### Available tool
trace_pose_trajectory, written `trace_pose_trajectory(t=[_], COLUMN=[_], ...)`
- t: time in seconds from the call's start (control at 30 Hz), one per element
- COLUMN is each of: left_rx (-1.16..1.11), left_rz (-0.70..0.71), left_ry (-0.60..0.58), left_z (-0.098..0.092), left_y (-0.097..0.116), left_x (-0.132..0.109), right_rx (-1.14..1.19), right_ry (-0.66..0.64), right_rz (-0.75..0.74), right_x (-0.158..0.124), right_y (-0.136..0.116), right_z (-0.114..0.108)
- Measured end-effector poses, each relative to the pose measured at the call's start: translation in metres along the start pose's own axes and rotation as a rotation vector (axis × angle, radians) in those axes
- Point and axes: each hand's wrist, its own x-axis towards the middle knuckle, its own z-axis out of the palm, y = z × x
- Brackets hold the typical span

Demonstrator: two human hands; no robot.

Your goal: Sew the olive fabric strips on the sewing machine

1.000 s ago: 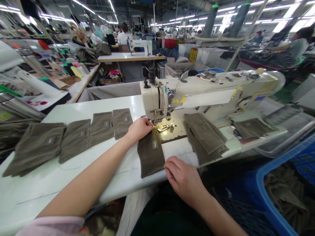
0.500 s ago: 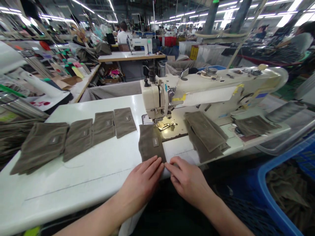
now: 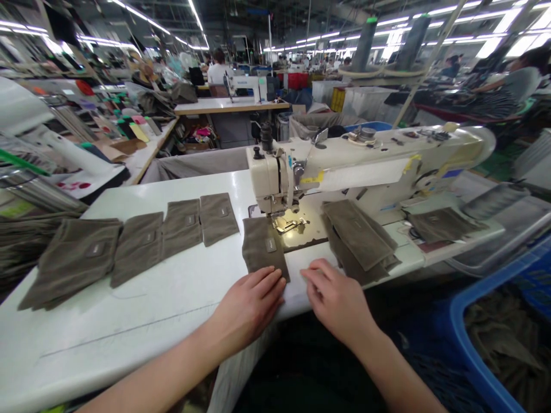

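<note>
Left hand (image 3: 252, 298): flat, fingers side by side, on the near end of the brown cloth (image 3: 257, 245).
Right hand (image 3: 339, 303): fingers curled, just right of the cloth; I can't tell if they pinch anything.
Brown cloth: flat on the white table (image 3: 167, 310), far end by the sewing machine (image 3: 263, 175).
Cloth stack (image 3: 360, 235): farther right.

Left hand (image 3: 255, 298) lies flat, right hand (image 3: 338, 297) (loosely curled) near it.
</note>
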Motion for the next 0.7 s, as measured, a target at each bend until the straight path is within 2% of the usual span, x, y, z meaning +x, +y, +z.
trace_pose_trajectory(t=[0.07, 0.13, 0.17, 0.23, 0.3, 0.4, 0.6, 0.7], left_rx=[-0.005, -0.014, -0.018, -0.021, -0.02, -0.027, -0.03, -0.017], left_rz=[-0.002, -0.006, -0.009, -0.015, -0.018, -0.025, -0.04, -0.032], left_ry=[-0.008, -0.017, -0.023, -0.028, -0.026, -0.02, -0.024, -0.027], left_z=[-0.001, -0.001, -0.001, -0.001, 0.0, 0.002, 0.003, 0.003], left_y=[-0.004, -0.008, -0.01, -0.014, -0.017, -0.023, -0.035, -0.041], left_x=[0.002, 0.005, 0.007, 0.01, 0.013, 0.016, 0.021, 0.024], right_rx=[-0.078, -0.207, -0.279, -0.388, -0.436, -0.439, -0.393, -0.319], right_ry=[0.173, 0.266, 0.265, 0.183, 0.081, 0.031, 0.083, 0.161], right_rz=[0.128, 0.319, 0.421, 0.596, 0.699, 0.744, 0.758, 0.699], right_x=[0.001, 0.002, 0.002, 0.002, 0.001, 0.001, 0.002, 0.003], right_y=[0.016, 0.035, 0.045, 0.063, 0.077, 0.088, 0.102, 0.107], right_z=[-0.012, -0.026, -0.033, -0.043, -0.049, -0.05, -0.048, -0.049])
